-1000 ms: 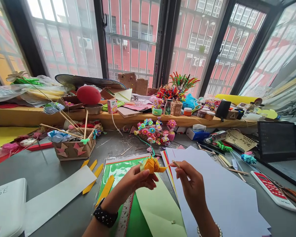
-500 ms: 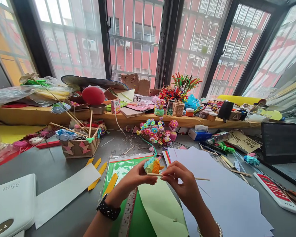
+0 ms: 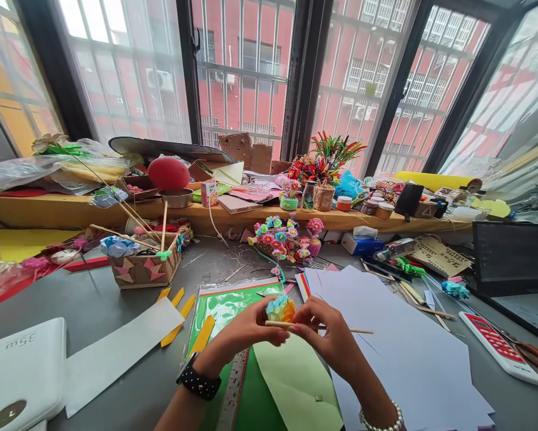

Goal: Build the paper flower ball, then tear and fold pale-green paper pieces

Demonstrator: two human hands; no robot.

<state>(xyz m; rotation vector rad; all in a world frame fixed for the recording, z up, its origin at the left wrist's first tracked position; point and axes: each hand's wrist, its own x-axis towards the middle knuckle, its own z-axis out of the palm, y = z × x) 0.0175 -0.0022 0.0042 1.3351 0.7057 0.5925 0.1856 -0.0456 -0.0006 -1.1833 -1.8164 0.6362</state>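
The small folded-paper bundle in light blue, pale yellow-green and orange [image 3: 278, 306] sits in the fingers of the left hand [image 3: 246, 326], raised above the bench [image 3: 129, 377], with a glossy green plastic-covered pack [image 3: 233, 294] and a smooth pale-green paper sheet [image 3: 291, 374] lying beneath. That hand is curled around the bundle, cupping its lower, near side. The right hand [image 3: 325, 326] pinches a thin, straight, pale stick, apparently wooden [image 3: 357, 331], between thumb and fingers; its fingertips come right up to the bundle's orange end, though whether they press on it cannot be told. The stick lies nearly level across the near side of the bundle, its far end sticking out to the right over a fanned stack of white paper sheets [image 3: 403, 353]. The bundle should be very light, springy and easily crushed, its layered folds giving under a hard squeeze; it is best held low, where the layers look gathered, with loose fingertips that spare the outer edges. Paper is unlikely to slip, but folds may spring apart if pulled. The stick should be light and stiff, prone to roll between fingertips and perhaps to snap if bent; a pinch near its middle balances it best.
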